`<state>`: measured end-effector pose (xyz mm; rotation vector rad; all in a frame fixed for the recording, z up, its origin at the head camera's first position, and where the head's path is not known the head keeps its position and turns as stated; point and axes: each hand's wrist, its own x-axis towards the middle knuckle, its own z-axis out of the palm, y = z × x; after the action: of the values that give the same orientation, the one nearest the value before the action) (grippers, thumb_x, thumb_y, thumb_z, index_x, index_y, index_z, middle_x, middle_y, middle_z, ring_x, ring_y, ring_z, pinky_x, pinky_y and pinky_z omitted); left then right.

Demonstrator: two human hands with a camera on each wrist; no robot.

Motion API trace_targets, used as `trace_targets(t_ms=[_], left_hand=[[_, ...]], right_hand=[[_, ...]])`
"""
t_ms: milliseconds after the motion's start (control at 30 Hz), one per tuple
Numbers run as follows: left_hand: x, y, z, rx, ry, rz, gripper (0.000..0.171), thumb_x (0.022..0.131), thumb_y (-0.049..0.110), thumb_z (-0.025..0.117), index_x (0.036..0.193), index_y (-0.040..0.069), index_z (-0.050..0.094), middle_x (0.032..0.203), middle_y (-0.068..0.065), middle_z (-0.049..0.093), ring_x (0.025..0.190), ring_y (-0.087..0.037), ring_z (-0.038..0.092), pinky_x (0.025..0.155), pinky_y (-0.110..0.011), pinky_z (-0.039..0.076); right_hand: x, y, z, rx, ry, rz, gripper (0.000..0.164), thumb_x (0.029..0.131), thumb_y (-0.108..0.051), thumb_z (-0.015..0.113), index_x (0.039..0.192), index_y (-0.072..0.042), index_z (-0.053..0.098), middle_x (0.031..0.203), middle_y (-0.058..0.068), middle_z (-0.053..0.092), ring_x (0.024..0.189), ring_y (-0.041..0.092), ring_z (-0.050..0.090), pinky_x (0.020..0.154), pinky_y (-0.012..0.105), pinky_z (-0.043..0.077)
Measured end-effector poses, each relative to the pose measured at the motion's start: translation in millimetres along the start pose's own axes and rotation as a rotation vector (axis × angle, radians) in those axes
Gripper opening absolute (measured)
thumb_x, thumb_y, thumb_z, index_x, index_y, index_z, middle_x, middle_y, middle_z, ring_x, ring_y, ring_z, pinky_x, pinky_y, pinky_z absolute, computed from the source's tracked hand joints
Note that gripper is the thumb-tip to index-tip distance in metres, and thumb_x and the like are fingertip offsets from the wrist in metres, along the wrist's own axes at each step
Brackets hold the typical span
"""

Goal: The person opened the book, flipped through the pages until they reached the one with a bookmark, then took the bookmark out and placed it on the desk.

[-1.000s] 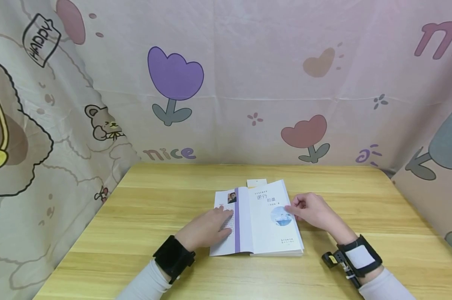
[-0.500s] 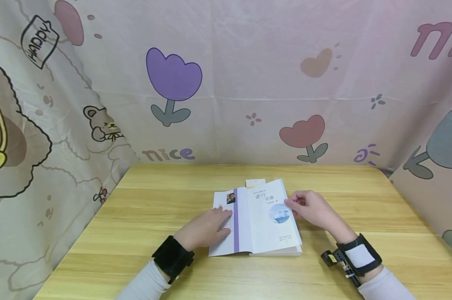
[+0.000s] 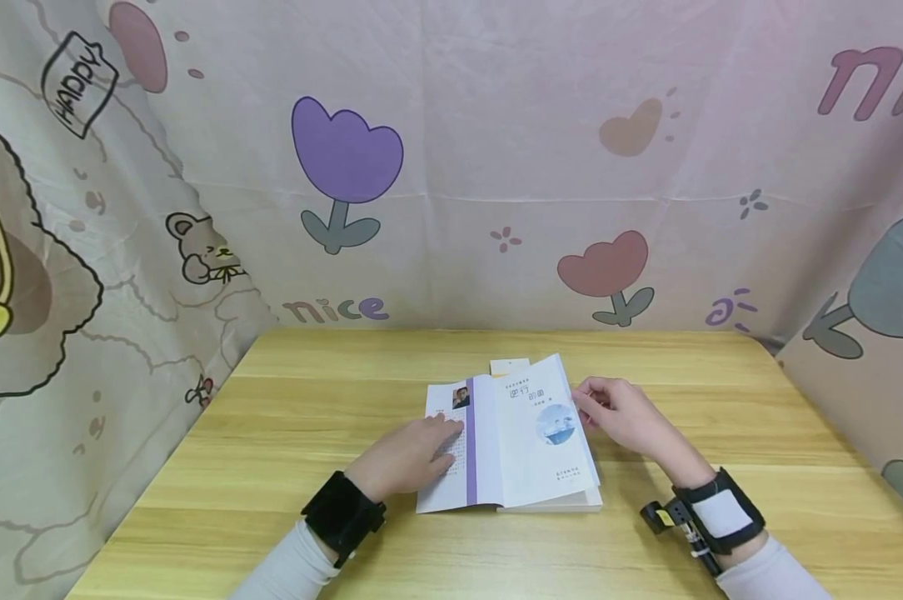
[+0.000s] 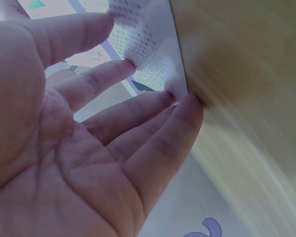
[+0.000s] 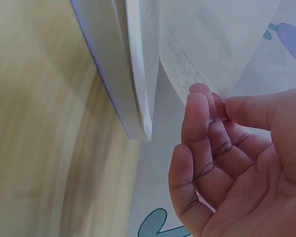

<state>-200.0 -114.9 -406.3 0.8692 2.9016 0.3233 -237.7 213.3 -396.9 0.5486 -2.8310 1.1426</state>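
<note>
A paperback book (image 3: 526, 500) lies opened near the middle of the table. On its left side is the folded-out cover flap (image 3: 442, 492), with a purple stripe, small print and a photo. My left hand (image 3: 401, 457) rests on that flap with fingers extended; in the left wrist view the fingertips touch the flap (image 4: 155, 54) and its edge. At the book's right edge my right hand (image 3: 622, 417) pinches the title page (image 3: 545, 467) between thumb and fingers. The right wrist view has this page (image 5: 212, 44) lifted away from the thick stack of pages (image 5: 108, 59).
A small white card-like piece (image 3: 509, 366) sticks out beyond the book's top edge. The wooden table (image 3: 271, 400) extends around the book. Behind it hangs a printed cloth (image 3: 459, 125), with more cloth at both sides.
My right hand has shifted slightly up and left, and the title page's right edge has risen and tilted leftward. My left hand has stayed on the flap.
</note>
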Motion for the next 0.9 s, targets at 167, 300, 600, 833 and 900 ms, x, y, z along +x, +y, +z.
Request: trace_targets(t_ms=[167,300,600,833,900], left_hand=[[1.5,-2.6,-0.2,0.000,0.031,0.028,0.047,0.095,0.027,0.059,0.137,0.008,0.054,0.137,-0.011,0.052,0.127,-0.026,0.045,0.103,-0.041,0.037],[2.0,-3.8,-0.5,0.006,0.058,0.048,0.047,0.094,0.028,0.060,0.136,0.007,0.055,0.133,-0.010,0.055,0.123,-0.025,0.049,0.101,-0.040,0.039],[3.1,-5.9,-3.0,-0.029,0.089,0.013,0.044,0.089,0.025,0.064,0.129,0.008,0.058,0.115,-0.010,0.057,0.091,-0.017,0.056,0.080,-0.032,0.051],[2.5,-9.0,-2.4,-0.018,0.100,-0.005,0.039,0.086,0.024,0.067,0.121,0.007,0.061,0.106,-0.006,0.057,0.080,-0.014,0.050,0.072,-0.027,0.050],[1.9,-9.1,-1.9,-0.006,0.111,-0.005,0.041,0.086,0.026,0.068,0.122,0.007,0.060,0.104,-0.005,0.057,0.080,-0.014,0.050,0.072,-0.028,0.050]], right_hand=[[-1,0,0,0.046,-0.014,0.005,0.015,0.099,-0.016,0.055,0.096,-0.005,0.066,0.074,0.004,0.063,0.067,0.021,0.062,0.060,0.037,0.055],[-2,-2,0,0.057,-0.027,-0.021,0.011,0.096,-0.009,0.058,0.100,-0.003,0.066,0.079,0.002,0.064,0.070,0.021,0.063,0.061,0.037,0.056],[-2,-6,0,0.023,-0.038,-0.057,0.018,0.089,-0.003,0.059,0.105,-0.001,0.065,0.084,0.001,0.065,0.077,0.015,0.060,0.065,0.030,0.052],[-1,-11,5,0.012,-0.076,-0.072,0.016,0.088,-0.005,0.060,0.103,-0.003,0.064,0.082,-0.001,0.062,0.076,0.015,0.058,0.064,0.028,0.051],[-1,-12,5,0.004,-0.074,-0.077,0.016,0.088,-0.005,0.061,0.103,-0.004,0.064,0.081,-0.001,0.062,0.075,0.014,0.057,0.063,0.028,0.050]])
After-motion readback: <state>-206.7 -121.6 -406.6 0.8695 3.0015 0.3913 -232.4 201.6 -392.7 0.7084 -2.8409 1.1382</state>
